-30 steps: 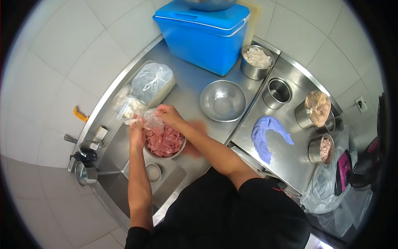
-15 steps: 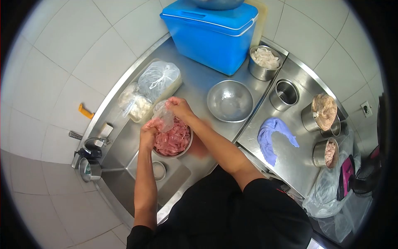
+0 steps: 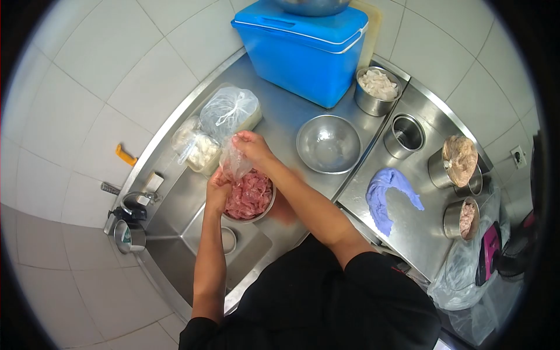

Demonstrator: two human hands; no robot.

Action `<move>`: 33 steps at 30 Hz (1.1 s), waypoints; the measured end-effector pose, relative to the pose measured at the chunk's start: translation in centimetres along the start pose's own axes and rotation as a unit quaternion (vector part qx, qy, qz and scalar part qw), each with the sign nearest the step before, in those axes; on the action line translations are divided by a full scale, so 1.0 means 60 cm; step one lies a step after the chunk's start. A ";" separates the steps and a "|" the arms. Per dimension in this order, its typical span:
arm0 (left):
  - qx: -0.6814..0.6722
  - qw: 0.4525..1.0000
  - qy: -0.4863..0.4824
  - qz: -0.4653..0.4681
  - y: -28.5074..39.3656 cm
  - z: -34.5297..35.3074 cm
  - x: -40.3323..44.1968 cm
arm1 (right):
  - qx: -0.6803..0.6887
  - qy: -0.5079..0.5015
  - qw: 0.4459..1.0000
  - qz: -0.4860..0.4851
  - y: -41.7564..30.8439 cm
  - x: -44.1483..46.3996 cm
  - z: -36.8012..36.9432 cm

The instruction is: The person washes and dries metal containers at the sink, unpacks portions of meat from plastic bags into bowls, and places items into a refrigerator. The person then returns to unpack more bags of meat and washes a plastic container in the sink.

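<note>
Both hands hold a clear plastic bag above the left part of a bowl of raw meat. My left hand pinches its lower left side, and my right hand grips its upper right side. Beneath them, pieces of pink raw meat fill a round metal bowl at the edge of the sink. Just behind my hands lie a tub with a tied plastic bag and a bag of whitish food.
Further back are a blue cooler, an empty metal bowl and a pot of white pieces. A purple cloth and several metal pots lie to the right. The sink and faucet are at the left.
The view has shifted, so the scene sits further right. The plastic bag has been drawn away from the white bags and now hangs more upright between my hands.
</note>
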State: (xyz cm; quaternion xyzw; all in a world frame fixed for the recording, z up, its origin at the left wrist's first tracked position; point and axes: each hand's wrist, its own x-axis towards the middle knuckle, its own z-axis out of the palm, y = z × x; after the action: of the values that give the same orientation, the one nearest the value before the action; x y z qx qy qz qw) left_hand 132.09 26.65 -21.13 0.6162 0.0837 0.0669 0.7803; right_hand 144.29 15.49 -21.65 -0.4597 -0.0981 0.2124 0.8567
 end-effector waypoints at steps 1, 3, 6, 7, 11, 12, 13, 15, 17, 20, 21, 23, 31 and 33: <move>0.000 1.000 0.000 0.000 -0.002 -0.004 0.004 | 0.000 0.000 1.000 0.000 -0.002 -0.001 0.000; -0.054 0.997 0.029 -0.038 -0.012 -0.023 0.016 | -0.001 -0.036 0.999 0.003 -0.005 -0.003 0.003; 0.016 0.999 -0.002 -0.029 -0.017 -0.048 0.025 | -0.007 -0.077 0.996 0.054 -0.007 -0.004 -0.003; 0.016 0.999 -0.002 -0.028 -0.013 -0.045 0.025 | -0.007 -0.078 0.995 0.053 -0.008 -0.004 -0.007; -0.110 0.991 0.061 0.055 0.023 0.004 0.019 | 0.118 -0.199 0.967 0.112 -0.029 -0.027 0.000; -0.122 0.986 0.081 0.075 0.030 0.012 0.018 | 0.089 -0.191 0.970 0.122 -0.033 -0.037 0.006; -0.122 0.986 0.083 0.075 0.024 0.003 0.025 | 0.089 -0.192 0.969 0.124 -0.029 -0.040 0.006; 0.064 0.996 0.053 0.024 0.009 -0.020 0.042 | 0.001 -0.213 0.973 0.086 -0.017 -0.038 0.000; 0.038 0.995 0.091 0.011 -0.004 -0.031 0.051 | -0.005 -0.210 0.976 0.058 0.005 -0.031 -0.011; -0.043 0.990 0.132 0.009 0.000 -0.029 0.054 | -0.016 -0.170 0.985 0.040 -0.001 -0.043 -0.012; -0.099 0.985 0.137 0.022 0.004 -0.026 0.053 | -0.023 -0.136 0.989 0.050 -0.003 -0.047 -0.014; -0.090 0.986 0.136 0.020 0.012 -0.023 0.051 | -0.041 -0.130 0.989 0.048 -0.001 -0.054 -0.020; -0.109 0.982 0.145 0.046 -0.007 -0.072 0.068 | -0.477 -0.259 0.840 -0.008 0.022 -0.072 -0.034; -0.144 0.989 0.032 0.024 -0.005 -0.104 0.067 | -0.447 -0.098 0.889 -0.016 0.016 -0.072 -0.032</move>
State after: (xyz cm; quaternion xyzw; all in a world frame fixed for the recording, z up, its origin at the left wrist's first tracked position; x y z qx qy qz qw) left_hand 134.66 33.34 -23.04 0.4967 0.0836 0.1167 0.8560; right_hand 140.86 12.57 -23.42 -0.7689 -0.2734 0.1765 0.5503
